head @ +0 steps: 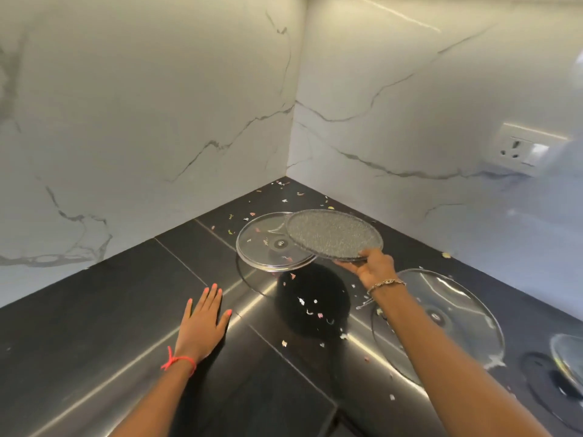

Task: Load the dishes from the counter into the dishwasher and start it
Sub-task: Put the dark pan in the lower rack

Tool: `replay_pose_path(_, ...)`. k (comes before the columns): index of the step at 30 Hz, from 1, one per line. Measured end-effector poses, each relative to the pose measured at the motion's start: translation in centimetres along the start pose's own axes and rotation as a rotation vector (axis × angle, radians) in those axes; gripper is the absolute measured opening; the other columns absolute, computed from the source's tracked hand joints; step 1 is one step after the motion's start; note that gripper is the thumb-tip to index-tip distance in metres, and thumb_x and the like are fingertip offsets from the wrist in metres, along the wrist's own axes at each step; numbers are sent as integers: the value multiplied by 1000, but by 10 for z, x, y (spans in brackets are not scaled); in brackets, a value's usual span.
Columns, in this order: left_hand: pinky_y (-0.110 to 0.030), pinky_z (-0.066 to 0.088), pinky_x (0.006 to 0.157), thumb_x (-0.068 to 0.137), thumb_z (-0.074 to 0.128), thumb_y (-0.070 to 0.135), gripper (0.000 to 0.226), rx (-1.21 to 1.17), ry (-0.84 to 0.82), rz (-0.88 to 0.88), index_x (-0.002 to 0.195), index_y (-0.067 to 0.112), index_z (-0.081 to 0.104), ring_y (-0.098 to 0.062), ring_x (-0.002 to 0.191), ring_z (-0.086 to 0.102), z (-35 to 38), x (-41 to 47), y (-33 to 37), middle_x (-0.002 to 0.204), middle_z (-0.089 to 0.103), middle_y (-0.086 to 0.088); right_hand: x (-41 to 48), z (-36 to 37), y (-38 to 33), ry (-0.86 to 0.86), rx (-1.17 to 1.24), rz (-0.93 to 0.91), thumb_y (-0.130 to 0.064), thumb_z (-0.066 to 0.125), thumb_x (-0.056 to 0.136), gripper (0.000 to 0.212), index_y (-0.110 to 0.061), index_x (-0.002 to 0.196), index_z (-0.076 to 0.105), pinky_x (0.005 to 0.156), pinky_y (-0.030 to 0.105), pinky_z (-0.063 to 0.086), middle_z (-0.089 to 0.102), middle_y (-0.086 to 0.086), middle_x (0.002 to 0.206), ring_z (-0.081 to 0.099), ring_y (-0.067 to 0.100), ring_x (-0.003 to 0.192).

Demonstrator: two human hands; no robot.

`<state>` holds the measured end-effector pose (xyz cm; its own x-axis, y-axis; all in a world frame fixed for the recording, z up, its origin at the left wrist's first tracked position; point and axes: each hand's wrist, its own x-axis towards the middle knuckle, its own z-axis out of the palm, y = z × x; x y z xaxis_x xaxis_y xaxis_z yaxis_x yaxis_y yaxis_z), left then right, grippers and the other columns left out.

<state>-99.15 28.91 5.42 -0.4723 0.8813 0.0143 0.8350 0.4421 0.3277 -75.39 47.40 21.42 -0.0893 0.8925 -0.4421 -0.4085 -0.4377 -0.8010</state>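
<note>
My right hand (373,268) grips the near rim of a grey speckled plate (332,233) and holds it lifted above the black counter (110,310). Partly under it on the left is a clear glass lid (265,244) with a small central knob, also raised off the counter with its shadow below; what holds it is hidden. My left hand (203,320) rests flat on the counter, fingers straight. A second clear glass lid (454,313) lies on the counter under my right forearm. A third glass piece (568,357) shows at the right edge.
Small scraps of food or paper litter the counter near the corner and around the lids. White marble walls meet at the corner behind. A wall socket (520,149) sits on the right wall. A blurred pale shape covers the far right.
</note>
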Motion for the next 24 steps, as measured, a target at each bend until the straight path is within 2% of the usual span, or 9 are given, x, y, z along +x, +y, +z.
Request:
replay_pose_path(5,-36,-1,117,100,23,41,59,35,0,-17,150,15,7,-13,145,-4,4,-82,16,157,-1,2,-75,-60,8,-35,-55,1,8,38,92,22,4,113,42,64,55,48,50,23,110,51,45,109)
replay_pose_path(10,-39,4,116,100,31,36,59,-7,-70,-75,149,10,11,-17,145,-1,4,-143,46,158,1,-4,-134,-129,17,-59,-62,3,9,37,90,28,4,117,42,62,55,49,51,27,113,52,48,107)
replay_pose_path(14,-35,17,116,92,53,21,53,-169,-136,32,140,4,36,-22,143,19,8,-195,64,153,23,-9,-189,-194,22,-85,-31,23,11,36,90,22,3,108,45,57,53,49,52,27,105,55,44,95)
replay_pose_path(17,-33,31,110,86,62,13,45,-269,-57,91,129,4,53,-25,132,41,10,-236,80,141,46,-10,-224,-237,25,-112,-41,24,12,34,89,25,5,110,44,48,54,50,54,24,94,56,45,89)
replay_pose_path(20,-31,36,103,82,68,9,38,-345,8,131,119,2,62,-25,120,53,4,-283,104,126,59,-11,-256,-276,32,-86,-49,39,14,33,88,30,5,115,43,57,58,47,53,26,106,52,48,100)
replay_pose_path(22,-30,39,101,84,66,13,37,-347,-38,153,119,2,62,-23,116,56,1,-314,117,124,61,-10,-277,-299,37,-70,-56,50,14,33,87,34,6,119,42,63,61,45,50,28,119,49,50,108)
replay_pose_path(24,-30,39,103,86,64,15,38,-366,-100,159,121,3,59,-22,118,54,2,-343,126,126,58,-9,-296,-322,43,-53,-69,64,13,32,89,37,7,125,39,63,62,46,47,28,125,48,51,112)
